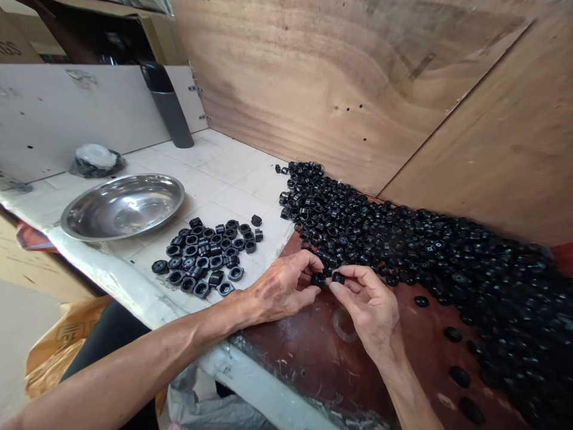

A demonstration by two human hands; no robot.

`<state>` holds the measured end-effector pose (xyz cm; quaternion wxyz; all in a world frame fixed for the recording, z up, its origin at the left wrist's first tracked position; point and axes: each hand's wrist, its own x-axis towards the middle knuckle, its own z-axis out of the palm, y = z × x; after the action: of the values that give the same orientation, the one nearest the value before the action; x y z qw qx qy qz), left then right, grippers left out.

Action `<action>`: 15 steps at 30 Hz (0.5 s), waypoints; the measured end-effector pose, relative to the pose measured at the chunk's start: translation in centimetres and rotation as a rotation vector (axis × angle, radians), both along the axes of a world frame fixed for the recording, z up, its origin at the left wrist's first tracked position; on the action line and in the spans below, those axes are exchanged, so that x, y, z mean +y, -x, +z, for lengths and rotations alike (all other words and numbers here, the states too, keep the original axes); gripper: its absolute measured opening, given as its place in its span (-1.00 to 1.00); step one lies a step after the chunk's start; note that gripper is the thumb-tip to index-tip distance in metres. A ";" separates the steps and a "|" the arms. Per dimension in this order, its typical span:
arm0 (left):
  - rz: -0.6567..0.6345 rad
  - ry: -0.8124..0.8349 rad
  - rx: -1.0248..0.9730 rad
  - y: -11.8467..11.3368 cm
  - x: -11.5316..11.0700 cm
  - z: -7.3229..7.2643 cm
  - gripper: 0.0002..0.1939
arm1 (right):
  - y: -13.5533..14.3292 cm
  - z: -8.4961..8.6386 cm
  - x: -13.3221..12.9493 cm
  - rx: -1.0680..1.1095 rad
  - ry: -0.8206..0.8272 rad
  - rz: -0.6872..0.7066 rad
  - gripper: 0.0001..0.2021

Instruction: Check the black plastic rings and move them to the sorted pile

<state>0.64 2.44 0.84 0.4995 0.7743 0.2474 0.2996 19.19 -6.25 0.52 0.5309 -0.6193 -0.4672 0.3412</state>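
Observation:
Between thumb and fingers, my left hand [282, 286] pinches a small black plastic cap [318, 279]. Close beside it, my right hand [369, 301] grips another black cap [338, 278] at its fingertips. Both hands are just above a reddish-brown board [313, 352], at the near edge of a large heap of black plastic parts [358, 233]. Left of my left hand, a smaller group of black ring-shaped caps [203, 254] lies on the white tiled surface, many with their hollow side up.
A shallow steel bowl [123, 206] stands on the white tiles [224, 167] at the left. Behind it are a plastic bag bundle [96, 160] and a dark grey bottle [168, 107]. A plywood wall [335, 89] closes off the back. Several loose parts lie on the board's right side.

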 end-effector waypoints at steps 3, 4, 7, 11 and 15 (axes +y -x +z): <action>0.009 -0.045 0.061 0.1 0.2 -0.1 -0.71 | 0.0 0.4 0.0 -0.167 -0.037 0.024 -0.80; 0.011 -0.055 0.063 0.1 0.2 -0.2 -0.70 | 0.0 0.4 0.0 -0.223 -0.051 0.043 -0.80; -0.005 -0.047 0.029 0.1 0.2 -0.2 -0.69 | 0.1 0.3 -0.1 -0.235 -0.047 0.066 -0.73; -0.005 0.015 -0.010 0.1 0.0 0.0 -0.73 | 0.1 -0.1 -0.3 -0.225 -0.056 0.069 -0.79; 0.017 -0.015 -0.049 0.1 0.1 0.1 -0.75 | 0.1 -0.2 -0.2 -0.279 -0.105 0.049 -0.83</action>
<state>0.51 2.51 0.95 0.4968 0.7684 0.2394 0.3247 19.09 -6.42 0.31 0.4839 -0.6206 -0.5686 0.2396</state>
